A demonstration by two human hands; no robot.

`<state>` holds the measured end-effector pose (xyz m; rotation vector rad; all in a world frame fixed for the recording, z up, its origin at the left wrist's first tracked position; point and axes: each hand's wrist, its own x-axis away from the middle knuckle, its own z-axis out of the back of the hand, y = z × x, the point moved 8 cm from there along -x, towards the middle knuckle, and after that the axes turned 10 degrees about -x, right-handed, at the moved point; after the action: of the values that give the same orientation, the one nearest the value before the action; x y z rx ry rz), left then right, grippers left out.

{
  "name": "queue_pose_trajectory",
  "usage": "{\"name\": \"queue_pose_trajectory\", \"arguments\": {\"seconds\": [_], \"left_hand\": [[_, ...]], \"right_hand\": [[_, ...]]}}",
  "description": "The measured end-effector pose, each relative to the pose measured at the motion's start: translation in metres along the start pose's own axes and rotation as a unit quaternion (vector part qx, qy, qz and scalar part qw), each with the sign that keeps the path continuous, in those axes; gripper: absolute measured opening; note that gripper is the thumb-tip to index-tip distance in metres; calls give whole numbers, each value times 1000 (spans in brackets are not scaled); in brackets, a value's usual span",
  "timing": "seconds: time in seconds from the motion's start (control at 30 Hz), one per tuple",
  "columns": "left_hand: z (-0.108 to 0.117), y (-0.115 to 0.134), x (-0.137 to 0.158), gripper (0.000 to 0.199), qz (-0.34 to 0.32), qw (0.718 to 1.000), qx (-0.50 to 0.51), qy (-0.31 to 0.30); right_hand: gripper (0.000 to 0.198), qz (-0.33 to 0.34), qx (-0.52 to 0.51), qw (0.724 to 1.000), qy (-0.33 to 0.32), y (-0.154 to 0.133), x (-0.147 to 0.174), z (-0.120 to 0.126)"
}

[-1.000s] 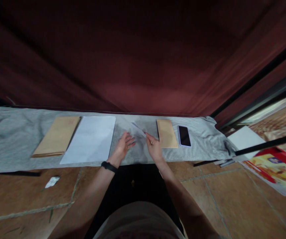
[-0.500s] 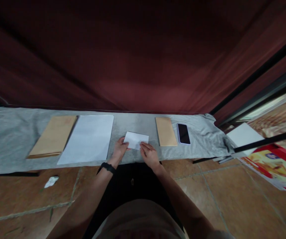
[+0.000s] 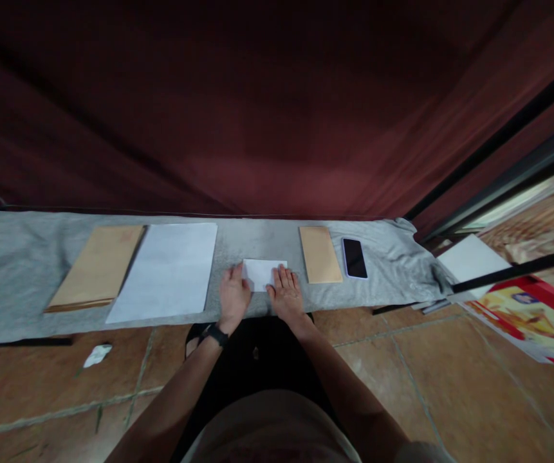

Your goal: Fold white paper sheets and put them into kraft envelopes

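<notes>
Your fingers are now stretched out flat and pressing down, not pinching anything: the left hand point(image 3: 233, 294) lies with its palm on the grey cloth point(image 3: 16, 270) and its fingertips over the left edge of the folded white paper point(image 3: 263, 272), and the right hand point(image 3: 286, 296) lies the same way with its fingertips on the near right edge. One second ago the sheet was lifted in the air between your two hands, half a second ago you were laying it down with the fingers curled at its corners, and now it rests flat on the cloth under both hands; I judge from this that the fold is finished and you are pressing the crease. The paper sits just beyond your palms, between the two hands, its far half uncovered. On your left wrist is a black band point(image 3: 217, 334). Going further out on the cloth, to the left lies a large white sheet point(image 3: 165, 270) and beside it a big brown envelope point(image 3: 96, 267); to the right lies a small brown envelope point(image 3: 320, 254), near the paper but not touching it, and then a dark phone point(image 3: 354, 258). Behind all this hangs a dark red curtain point(image 3: 257, 116).
</notes>
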<state>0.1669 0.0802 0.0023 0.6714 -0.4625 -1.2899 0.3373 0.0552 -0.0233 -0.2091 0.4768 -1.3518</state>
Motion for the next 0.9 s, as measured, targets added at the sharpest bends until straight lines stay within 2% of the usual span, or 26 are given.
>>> {"name": "queue_pose_trajectory", "arguments": {"seconds": [0.07,0.17,0.23,0.3,0.37,0.53,0.67,0.9], "left_hand": [[-5,22,1,49,-80,994,-71,10],[-38,48,6,50,-183,975,-110,-64],[-58,52,8,53,-214,963,-126,-106],[-66,46,8,55,-221,958,-137,-118],[-65,36,7,57,-229,956,-147,-113],[-44,7,3,62,-222,955,-178,-89],[-34,-2,4,63,-218,956,-183,-74],[-37,-4,3,63,-208,957,-186,-76]], "right_hand": [[58,2,4,1000,4,-1,1,0],[54,11,6,1000,5,-3,1,1],[52,17,5,1000,4,-4,1,1],[53,18,1,1000,8,-3,1,1],[54,16,-4,1000,16,-1,2,3],[55,14,-7,999,31,9,18,12],[55,17,-10,1000,15,16,28,21],[51,17,-31,999,12,10,-8,24]]}}
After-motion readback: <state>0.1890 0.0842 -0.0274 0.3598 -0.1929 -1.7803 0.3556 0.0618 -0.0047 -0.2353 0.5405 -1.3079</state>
